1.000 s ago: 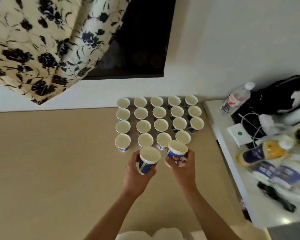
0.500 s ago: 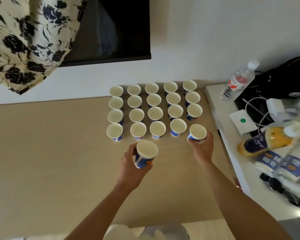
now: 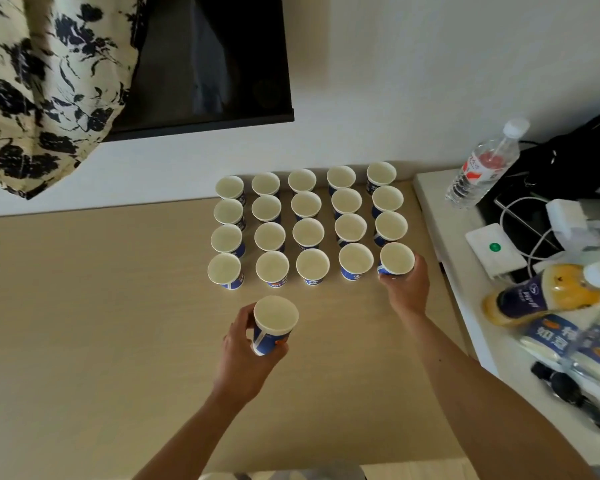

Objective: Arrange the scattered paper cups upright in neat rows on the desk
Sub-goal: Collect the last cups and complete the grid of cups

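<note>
Where the right hand (image 3: pixel 407 289) grips a cup (image 3: pixel 396 259), its base hides.

Nothing legible: labels on the paper cups (image 3: pixel 353 276), water bottle (image 3: pixel 482 168) and blue packets (image 3: pixel 548 337) are blurred.

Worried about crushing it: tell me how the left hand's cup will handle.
Probably light: the cup in the left hand looks empty. Thin paper walls likely dent under a hard squeeze. Narrower at the base, it may tip if bumped.

Home: floral curtain (image 3: pixel 45 84), cluttered side table (image 3: pixel 438 211).
</note>
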The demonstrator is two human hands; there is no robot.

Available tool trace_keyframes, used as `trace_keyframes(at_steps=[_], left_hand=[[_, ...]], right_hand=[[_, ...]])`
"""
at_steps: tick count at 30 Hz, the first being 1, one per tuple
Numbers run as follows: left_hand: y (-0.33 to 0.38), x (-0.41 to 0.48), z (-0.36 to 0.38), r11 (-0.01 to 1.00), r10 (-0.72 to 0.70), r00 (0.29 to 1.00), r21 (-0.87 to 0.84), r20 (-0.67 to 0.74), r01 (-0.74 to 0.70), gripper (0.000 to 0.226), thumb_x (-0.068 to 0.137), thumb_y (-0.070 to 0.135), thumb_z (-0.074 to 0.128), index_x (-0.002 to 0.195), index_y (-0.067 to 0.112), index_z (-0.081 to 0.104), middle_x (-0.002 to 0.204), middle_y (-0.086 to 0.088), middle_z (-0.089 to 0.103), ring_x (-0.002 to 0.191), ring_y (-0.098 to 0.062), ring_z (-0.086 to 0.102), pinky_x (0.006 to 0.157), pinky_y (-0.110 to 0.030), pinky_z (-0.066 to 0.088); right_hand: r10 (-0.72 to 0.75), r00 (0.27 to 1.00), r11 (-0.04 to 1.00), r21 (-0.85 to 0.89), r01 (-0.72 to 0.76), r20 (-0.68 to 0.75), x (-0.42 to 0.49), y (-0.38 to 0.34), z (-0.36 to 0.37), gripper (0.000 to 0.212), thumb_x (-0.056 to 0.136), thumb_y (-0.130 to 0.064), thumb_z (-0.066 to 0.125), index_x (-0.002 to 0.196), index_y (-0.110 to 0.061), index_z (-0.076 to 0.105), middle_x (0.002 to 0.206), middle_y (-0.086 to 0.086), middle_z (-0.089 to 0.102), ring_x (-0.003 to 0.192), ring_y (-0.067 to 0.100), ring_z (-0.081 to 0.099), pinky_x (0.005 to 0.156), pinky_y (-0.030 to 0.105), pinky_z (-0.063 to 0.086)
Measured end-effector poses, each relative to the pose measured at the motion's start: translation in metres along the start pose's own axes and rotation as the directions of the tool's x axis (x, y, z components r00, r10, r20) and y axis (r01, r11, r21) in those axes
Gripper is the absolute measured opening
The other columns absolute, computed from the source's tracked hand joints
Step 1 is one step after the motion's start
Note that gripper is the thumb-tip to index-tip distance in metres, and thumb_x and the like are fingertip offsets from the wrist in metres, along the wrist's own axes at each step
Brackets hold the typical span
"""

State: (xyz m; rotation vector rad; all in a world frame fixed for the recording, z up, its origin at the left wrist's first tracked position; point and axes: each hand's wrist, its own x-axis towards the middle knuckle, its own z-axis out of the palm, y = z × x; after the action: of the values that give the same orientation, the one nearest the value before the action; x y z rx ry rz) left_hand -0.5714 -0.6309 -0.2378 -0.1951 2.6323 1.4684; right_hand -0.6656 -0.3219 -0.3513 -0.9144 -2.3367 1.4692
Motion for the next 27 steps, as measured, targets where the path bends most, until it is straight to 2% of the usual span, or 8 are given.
trace_keyframes(at_steps=[5,9,11,13,15,18,24,27], left_hand=[[-0.006,0.002,-0.002,1.0,-0.019,1.0,-0.007,-0.003,0.019,0.06,0.067,0.013,0.085,0.117,0.027,0.055,0.106,0.017,0.066,0.1,0.001,0.059,0.072,-0.001,0.041],[-0.012,0.005,-0.008,0.998,-0.054,0.998,-0.013,-0.025,0.054,0.061,0.067,0.015,0.085,0.117,0.028,0.055,0.107,0.017,0.065,0.101,0.001,0.058,0.072,-0.002,0.041],[-0.016,0.007,-0.012,0.996,-0.087,0.995,-0.034,-0.048,0.086,0.061,0.066,0.015,0.086,0.117,0.03,0.055,0.109,0.017,0.065,0.1,0.0,0.058,0.072,-0.006,0.043],[-0.021,0.009,-0.019,0.991,-0.129,0.988,-0.053,-0.089,0.124,0.061,0.066,0.015,0.086,0.117,0.031,0.055,0.107,0.021,0.064,0.099,0.002,0.057,0.074,-0.012,0.044],[-0.026,0.012,-0.023,0.986,-0.164,0.978,-0.06,-0.13,0.158,0.062,0.066,0.015,0.086,0.117,0.03,0.054,0.105,0.023,0.063,0.098,0.003,0.057,0.074,-0.017,0.045],[-0.036,0.02,-0.031,0.98,-0.201,0.958,-0.031,-0.205,0.199,0.064,0.066,0.018,0.087,0.12,0.025,0.054,0.109,0.013,0.061,0.101,-0.008,0.055,0.076,-0.022,0.043],[-0.052,0.038,-0.037,0.981,-0.192,0.954,-0.006,-0.23,0.196,0.063,0.067,0.019,0.087,0.12,0.018,0.054,0.106,0.009,0.059,0.104,-0.019,0.055,0.081,-0.03,0.046],[-0.066,0.045,-0.036,0.977,-0.208,0.952,-0.004,-0.224,0.213,0.062,0.066,0.02,0.087,0.119,0.017,0.054,0.105,0.008,0.061,0.103,-0.021,0.056,0.082,-0.035,0.049]], right_hand=[[-0.019,1.0,1.0,-0.006,0.019,0.005,0.005,-0.001,0.004,0.065,0.064,-0.014,0.09,0.119,-0.013,0.054,0.117,0.006,0.063,0.101,0.02,0.061,0.085,0.031,0.047],[-0.02,1.0,1.0,0.001,0.02,-0.021,-0.003,0.004,-0.001,0.067,0.062,-0.003,0.088,0.118,-0.016,0.053,0.114,-0.004,0.06,0.099,0.011,0.061,0.085,0.03,0.049],[0.006,0.998,0.999,-0.046,-0.009,-0.058,-0.018,0.013,-0.002,0.073,0.067,0.002,0.084,0.13,-0.005,0.049,0.128,0.009,0.054,0.111,0.023,0.057,0.094,0.039,0.049],[0.04,0.994,0.996,-0.075,-0.048,-0.105,-0.043,0.021,0.001,0.076,0.072,0.002,0.081,0.138,-0.002,0.045,0.133,0.018,0.049,0.111,0.032,0.056,0.098,0.045,0.048],[0.069,0.988,0.995,-0.065,-0.078,-0.136,-0.072,0.024,0.007,0.072,0.075,-0.001,0.079,0.138,-0.007,0.045,0.129,0.015,0.051,0.105,0.032,0.059,0.095,0.051,0.049],[0.069,0.988,0.997,-0.011,-0.071,-0.137,-0.111,0.013,0.028,0.065,0.078,0.0,0.076,0.135,-0.01,0.047,0.12,0.013,0.053,0.098,0.029,0.059,0.092,0.055,0.05],[-0.067,0.994,0.995,0.082,0.059,0.091,-0.162,-0.029,0.083,0.059,0.079,0.005,0.073,0.132,-0.006,0.05,0.109,0.01,0.053,0.091,0.021,0.052,0.085,0.028,0.044],[-0.103,0.976,0.993,0.074,0.09,0.19,-0.173,-0.042,0.101,0.058,0.078,0.003,0.073,0.129,-0.011,0.05,0.105,0.005,0.054,0.092,0.019,0.051,0.085,0.027,0.043]])
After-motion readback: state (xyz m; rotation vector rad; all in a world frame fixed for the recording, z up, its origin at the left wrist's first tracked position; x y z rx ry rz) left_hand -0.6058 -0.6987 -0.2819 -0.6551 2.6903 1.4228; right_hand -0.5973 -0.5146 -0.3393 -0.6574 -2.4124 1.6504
